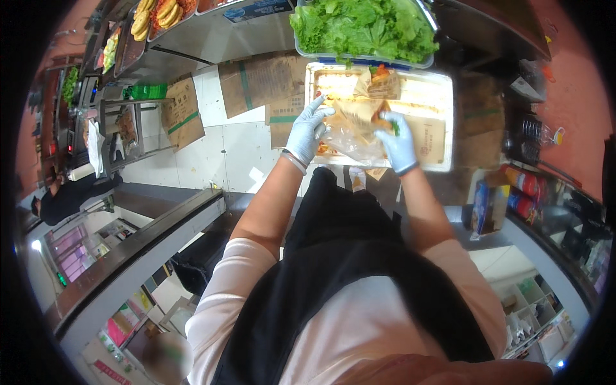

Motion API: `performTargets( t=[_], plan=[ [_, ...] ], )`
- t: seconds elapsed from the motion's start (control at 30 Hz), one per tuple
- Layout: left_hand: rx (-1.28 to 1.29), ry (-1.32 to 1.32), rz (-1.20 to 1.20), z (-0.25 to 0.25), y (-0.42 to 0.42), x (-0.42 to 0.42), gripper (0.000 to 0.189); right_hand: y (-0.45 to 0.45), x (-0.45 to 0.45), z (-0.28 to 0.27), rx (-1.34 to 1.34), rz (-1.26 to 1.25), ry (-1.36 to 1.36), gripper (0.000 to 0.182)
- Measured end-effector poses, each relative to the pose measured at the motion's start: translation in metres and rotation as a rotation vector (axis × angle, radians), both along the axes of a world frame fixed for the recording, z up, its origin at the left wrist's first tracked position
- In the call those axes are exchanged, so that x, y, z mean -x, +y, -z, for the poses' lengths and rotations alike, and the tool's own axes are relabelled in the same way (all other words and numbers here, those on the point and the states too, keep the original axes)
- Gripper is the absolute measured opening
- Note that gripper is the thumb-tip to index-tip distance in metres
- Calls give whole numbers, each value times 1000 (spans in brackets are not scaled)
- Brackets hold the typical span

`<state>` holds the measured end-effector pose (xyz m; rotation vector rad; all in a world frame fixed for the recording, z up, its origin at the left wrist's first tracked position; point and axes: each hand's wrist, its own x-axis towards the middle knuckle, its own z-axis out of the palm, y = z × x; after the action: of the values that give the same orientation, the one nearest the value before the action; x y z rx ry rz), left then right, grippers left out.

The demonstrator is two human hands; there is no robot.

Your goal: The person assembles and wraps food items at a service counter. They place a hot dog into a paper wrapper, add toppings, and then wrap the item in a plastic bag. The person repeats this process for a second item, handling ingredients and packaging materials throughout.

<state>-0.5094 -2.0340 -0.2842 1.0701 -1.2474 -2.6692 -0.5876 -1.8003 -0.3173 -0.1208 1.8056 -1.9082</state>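
My right hand (pixel 397 139), in a pale blue glove, grips a brown paper pouch (pixel 356 113) with browned food and a bit of green showing at its opening. Beneath the pouch hangs a clear plastic bag (pixel 353 144). My left hand (pixel 307 132), gloved too, is at the left side of the pouch and bag with its index finger stretched out. Whether its other fingers pinch the plastic is unclear. Both hands are over a white tray (pixel 448 120) smeared with sauce. A second filled paper pouch (pixel 382 89) lies in the tray's far part.
A clear bin of lettuce (pixel 365 29) adjoins the tray's far edge. Flat paper bags (pixel 426 139) lie at the tray's right. Flattened cardboard (pixel 262 84) covers floor to the left. Trays of flat breads (pixel 163 14) stand far left. Another person (pixel 70 195) is at the left edge.
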Motion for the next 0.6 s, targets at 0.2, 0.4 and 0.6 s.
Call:
performTargets(
  t=[0.2, 0.4, 0.6],
  plan=[
    [-82, 24, 5, 4, -13, 3, 51, 19, -19, -4, -34, -287, -33, 39],
    [-32, 96, 178, -46, -4, 4, 48, 5, -13, -25, -254, -373, 381, 36],
    [347, 148, 247, -43, 14, -13, 70, -18, -18, 6, -130, -367, 502, 40]
  ],
)
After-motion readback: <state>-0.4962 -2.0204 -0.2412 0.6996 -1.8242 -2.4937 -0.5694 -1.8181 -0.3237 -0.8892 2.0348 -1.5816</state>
